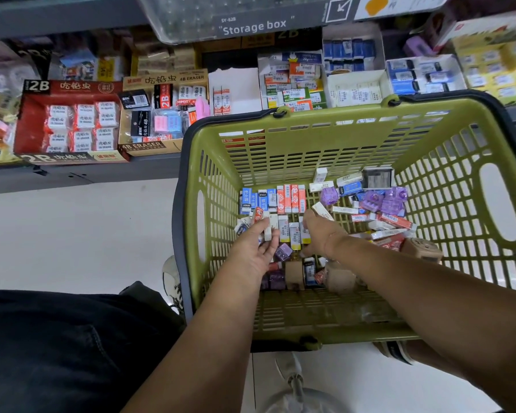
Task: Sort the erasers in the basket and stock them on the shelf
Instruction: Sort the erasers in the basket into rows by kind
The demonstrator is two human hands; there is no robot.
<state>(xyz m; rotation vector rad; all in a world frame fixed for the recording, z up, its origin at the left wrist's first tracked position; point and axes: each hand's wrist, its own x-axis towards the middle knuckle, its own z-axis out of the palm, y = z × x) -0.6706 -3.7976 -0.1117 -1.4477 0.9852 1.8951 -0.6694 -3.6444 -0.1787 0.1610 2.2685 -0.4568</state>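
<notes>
A green plastic basket (316, 135) stands on the floor below the shelf. Its bottom holds many small erasers: a tidy row of blue and red-and-white ones (273, 199), purple ones (382, 201) at the right, loose ones scattered around. Both hands are inside the basket. My left hand (252, 251) grips a white eraser (267, 229) between thumb and fingers. My right hand (325, 234) pinches another white eraser (322, 210) at its fingertips. Some erasers lie hidden under my hands.
The shelf (102, 174) behind the basket carries open display boxes: a red 2B box (67, 120), a 4B ERASER box (161, 114), white boxes with blue and mixed erasers (352, 58). A clear storage box (221, 19) hangs above. My dark trouser leg (57, 347) is at lower left.
</notes>
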